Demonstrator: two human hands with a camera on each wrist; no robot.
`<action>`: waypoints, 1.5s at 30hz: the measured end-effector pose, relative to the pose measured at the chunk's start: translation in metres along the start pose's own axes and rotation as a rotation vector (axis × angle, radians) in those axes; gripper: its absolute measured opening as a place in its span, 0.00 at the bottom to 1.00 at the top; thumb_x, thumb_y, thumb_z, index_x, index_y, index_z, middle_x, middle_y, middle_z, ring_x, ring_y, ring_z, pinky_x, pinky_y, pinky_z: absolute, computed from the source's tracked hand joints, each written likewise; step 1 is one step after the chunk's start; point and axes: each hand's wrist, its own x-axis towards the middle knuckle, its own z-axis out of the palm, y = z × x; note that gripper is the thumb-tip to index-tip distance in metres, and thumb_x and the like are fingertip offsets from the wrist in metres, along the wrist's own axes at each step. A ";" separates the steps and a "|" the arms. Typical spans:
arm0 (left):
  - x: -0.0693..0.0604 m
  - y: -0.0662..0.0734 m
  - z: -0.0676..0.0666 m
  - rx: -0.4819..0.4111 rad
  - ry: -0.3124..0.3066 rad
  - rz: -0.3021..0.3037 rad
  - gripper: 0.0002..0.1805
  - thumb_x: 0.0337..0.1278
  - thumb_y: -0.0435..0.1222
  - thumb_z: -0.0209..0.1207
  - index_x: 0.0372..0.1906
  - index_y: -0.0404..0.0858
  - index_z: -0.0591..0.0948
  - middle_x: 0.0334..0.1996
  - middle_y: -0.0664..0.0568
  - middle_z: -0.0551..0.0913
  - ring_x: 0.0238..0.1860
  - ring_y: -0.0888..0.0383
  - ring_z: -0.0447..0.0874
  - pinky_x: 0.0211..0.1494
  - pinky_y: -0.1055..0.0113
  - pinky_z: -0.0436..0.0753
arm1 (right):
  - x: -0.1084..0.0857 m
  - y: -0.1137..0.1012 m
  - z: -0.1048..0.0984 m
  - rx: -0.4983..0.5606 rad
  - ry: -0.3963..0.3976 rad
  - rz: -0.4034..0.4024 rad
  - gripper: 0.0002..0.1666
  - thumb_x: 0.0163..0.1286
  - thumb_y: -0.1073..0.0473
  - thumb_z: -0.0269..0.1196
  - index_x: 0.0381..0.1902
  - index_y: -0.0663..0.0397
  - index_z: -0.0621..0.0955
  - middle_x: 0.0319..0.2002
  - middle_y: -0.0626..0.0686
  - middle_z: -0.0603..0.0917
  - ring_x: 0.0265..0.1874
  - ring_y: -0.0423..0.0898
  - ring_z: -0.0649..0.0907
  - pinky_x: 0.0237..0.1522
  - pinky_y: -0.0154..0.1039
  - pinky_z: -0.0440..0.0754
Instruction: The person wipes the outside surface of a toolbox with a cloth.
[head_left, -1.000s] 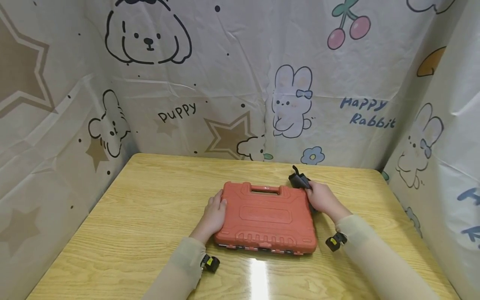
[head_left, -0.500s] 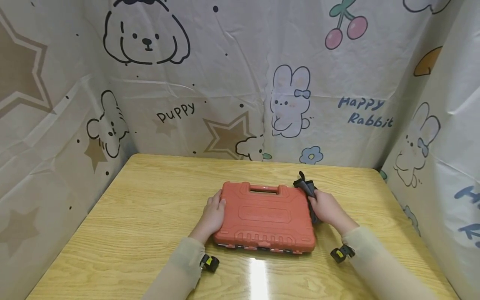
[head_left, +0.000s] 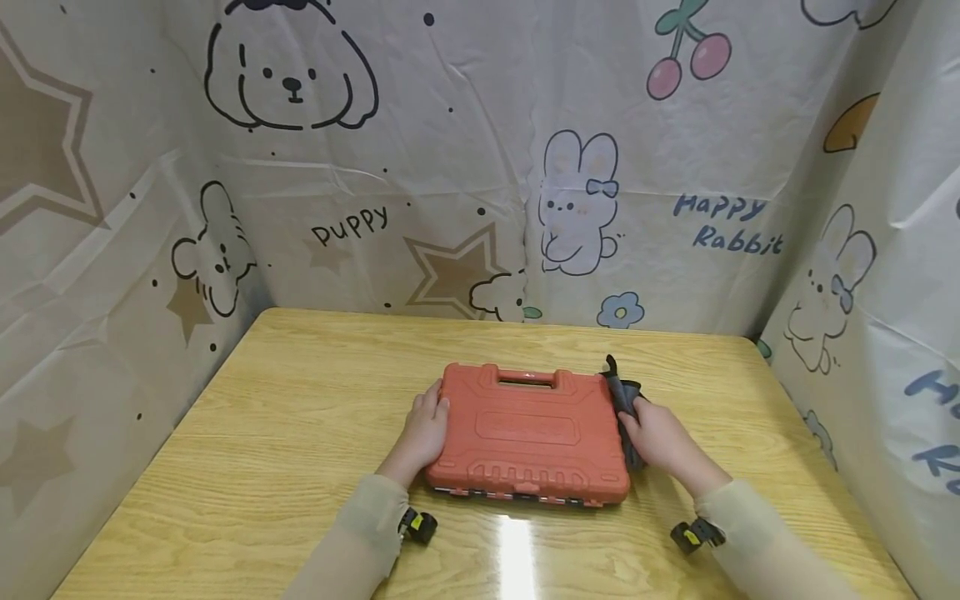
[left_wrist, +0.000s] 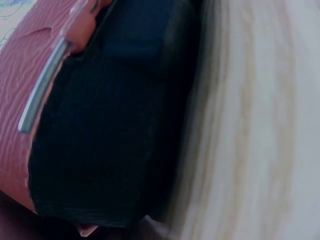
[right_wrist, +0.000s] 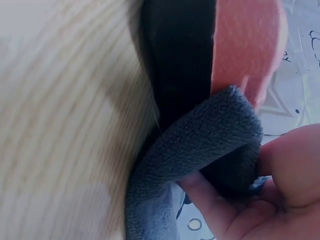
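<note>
A red plastic carrying case (head_left: 528,429) with a black base lies closed on the wooden table, its handle on the far side. My left hand (head_left: 423,429) holds the case by its left side, the thumb by the upper edge. In the left wrist view the black base (left_wrist: 110,130) and a metal pin (left_wrist: 42,87) show, with only a little of the hand at the bottom. My right hand (head_left: 660,433) pinches a dark grey cloth (head_left: 624,400) against the case's right side. In the right wrist view the folded fuzzy cloth (right_wrist: 195,140) touches the case's end.
The wood-grain table (head_left: 322,400) extends around the case on all sides. Behind it and along both sides hangs a pale curtain (head_left: 450,142) printed with cartoon animals. A camera is strapped to each wrist.
My right hand has drawn the cloth from the far right corner towards me along the case's right side. My left hand and the case have barely moved.
</note>
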 end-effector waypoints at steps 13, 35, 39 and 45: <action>-0.001 -0.003 -0.001 0.004 -0.013 -0.005 0.31 0.84 0.41 0.35 0.82 0.33 0.54 0.70 0.30 0.63 0.70 0.32 0.64 0.73 0.35 0.66 | -0.023 -0.003 -0.003 -0.077 -0.089 -0.047 0.12 0.77 0.62 0.57 0.43 0.70 0.77 0.36 0.65 0.85 0.32 0.49 0.81 0.33 0.47 0.81; 0.001 -0.005 -0.002 0.005 -0.018 -0.011 0.31 0.84 0.41 0.34 0.82 0.34 0.53 0.70 0.30 0.63 0.71 0.33 0.64 0.74 0.35 0.65 | -0.063 -0.004 0.000 0.016 -0.193 -0.008 0.14 0.75 0.60 0.61 0.51 0.68 0.78 0.37 0.56 0.84 0.31 0.45 0.79 0.34 0.42 0.79; 0.001 -0.003 -0.003 0.002 -0.016 -0.003 0.30 0.84 0.41 0.34 0.82 0.33 0.53 0.71 0.29 0.62 0.71 0.32 0.63 0.74 0.35 0.64 | -0.070 -0.005 0.001 -0.027 -0.202 -0.010 0.12 0.74 0.60 0.63 0.47 0.65 0.78 0.36 0.55 0.85 0.32 0.45 0.79 0.36 0.44 0.79; 0.001 -0.001 -0.001 -0.006 -0.019 -0.007 0.30 0.84 0.41 0.34 0.82 0.34 0.53 0.72 0.30 0.62 0.73 0.32 0.63 0.75 0.36 0.64 | -0.083 -0.008 0.002 -0.057 -0.236 0.031 0.10 0.73 0.58 0.65 0.39 0.61 0.79 0.29 0.51 0.81 0.27 0.44 0.77 0.31 0.41 0.77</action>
